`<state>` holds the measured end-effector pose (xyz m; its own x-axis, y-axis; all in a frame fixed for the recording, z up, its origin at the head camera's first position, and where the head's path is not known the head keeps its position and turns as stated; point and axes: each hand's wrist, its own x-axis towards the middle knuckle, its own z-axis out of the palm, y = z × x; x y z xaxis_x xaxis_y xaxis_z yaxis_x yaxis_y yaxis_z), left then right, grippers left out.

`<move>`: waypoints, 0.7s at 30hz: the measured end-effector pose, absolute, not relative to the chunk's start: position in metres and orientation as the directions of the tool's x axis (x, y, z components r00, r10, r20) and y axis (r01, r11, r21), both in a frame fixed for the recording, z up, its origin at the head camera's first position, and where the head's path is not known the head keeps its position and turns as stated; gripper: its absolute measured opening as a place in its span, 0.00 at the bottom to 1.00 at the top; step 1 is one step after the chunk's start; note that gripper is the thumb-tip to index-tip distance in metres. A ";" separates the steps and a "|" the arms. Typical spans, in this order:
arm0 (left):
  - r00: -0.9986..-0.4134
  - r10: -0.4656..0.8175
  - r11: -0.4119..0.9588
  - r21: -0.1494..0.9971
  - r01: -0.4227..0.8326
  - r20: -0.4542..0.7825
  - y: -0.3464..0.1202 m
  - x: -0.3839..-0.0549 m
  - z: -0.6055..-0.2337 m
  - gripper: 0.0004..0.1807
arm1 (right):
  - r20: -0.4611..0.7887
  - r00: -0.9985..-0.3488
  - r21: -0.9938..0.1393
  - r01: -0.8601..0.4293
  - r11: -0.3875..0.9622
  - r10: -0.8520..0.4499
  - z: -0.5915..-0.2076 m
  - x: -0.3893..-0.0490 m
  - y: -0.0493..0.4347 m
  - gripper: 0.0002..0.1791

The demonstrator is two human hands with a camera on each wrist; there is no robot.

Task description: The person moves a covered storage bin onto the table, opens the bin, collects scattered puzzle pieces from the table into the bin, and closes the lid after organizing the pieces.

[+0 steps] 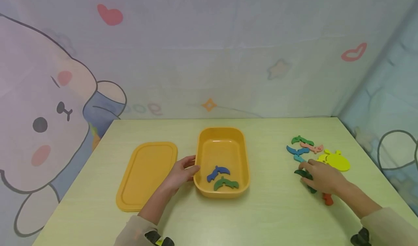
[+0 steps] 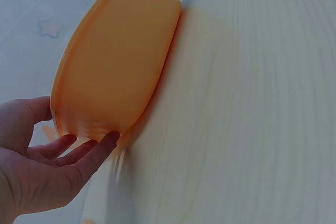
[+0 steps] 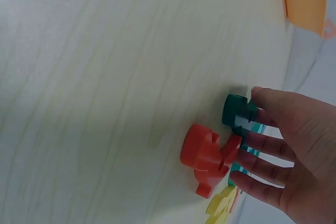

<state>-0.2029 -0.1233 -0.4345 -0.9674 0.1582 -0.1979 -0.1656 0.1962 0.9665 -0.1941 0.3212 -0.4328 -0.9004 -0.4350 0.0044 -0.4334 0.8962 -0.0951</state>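
Note:
My left hand (image 1: pixel 181 171) holds the left wall of a yellow-orange plastic bin (image 1: pixel 240 144), thumb at the rim and fingertips against the outer side. Inside the bin's near end lie a blue bird-like toy piece (image 1: pixel 218 172) and a green one (image 1: pixel 226 183). Over at the right, my right hand (image 1: pixel 323 175) pinches a dark green toy piece (image 3: pixel 233 111) between thumb and fingers, low at the table. Right beside its fingers is a red toy piece (image 3: pixel 202 153), partly under the hand in the head view.
Beyond the right hand lie more pieces: green (image 1: pixel 302 140), pink (image 1: pixel 311 147), blue (image 1: pixel 297 150), light blue (image 1: pixel 298 158) and a flat round yellow one (image 1: pixel 339 161). A yellow-orange lid (image 1: pixel 147 175) lies left of the bin. A printed cloth (image 1: pixel 209 57) hangs behind the table.

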 end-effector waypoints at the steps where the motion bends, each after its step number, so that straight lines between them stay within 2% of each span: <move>1: -0.967 0.160 0.194 0.967 -0.166 -0.198 -0.123 -0.203 -0.434 0.27 | 0.004 -0.901 -0.093 -0.433 0.897 -0.434 -0.434 -0.195 0.322 0.17; 10: -0.965 0.163 0.191 0.966 -0.172 -0.204 -0.123 -0.203 -0.433 0.27 | 0.051 -0.893 -0.055 -0.449 0.892 -0.447 -0.441 -0.198 0.320 0.16; 21: -0.964 0.170 0.194 0.966 -0.172 -0.205 -0.123 -0.202 -0.432 0.27 | 0.082 -0.876 -0.088 -0.482 0.872 -0.476 -0.444 -0.203 0.310 0.14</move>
<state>-0.2024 -0.1229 -0.4315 -0.9639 0.1697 -0.2054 -0.1716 0.1944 0.9658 -0.2027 0.3096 -0.4444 -0.8757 -0.4757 0.0824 -0.4818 0.8718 -0.0879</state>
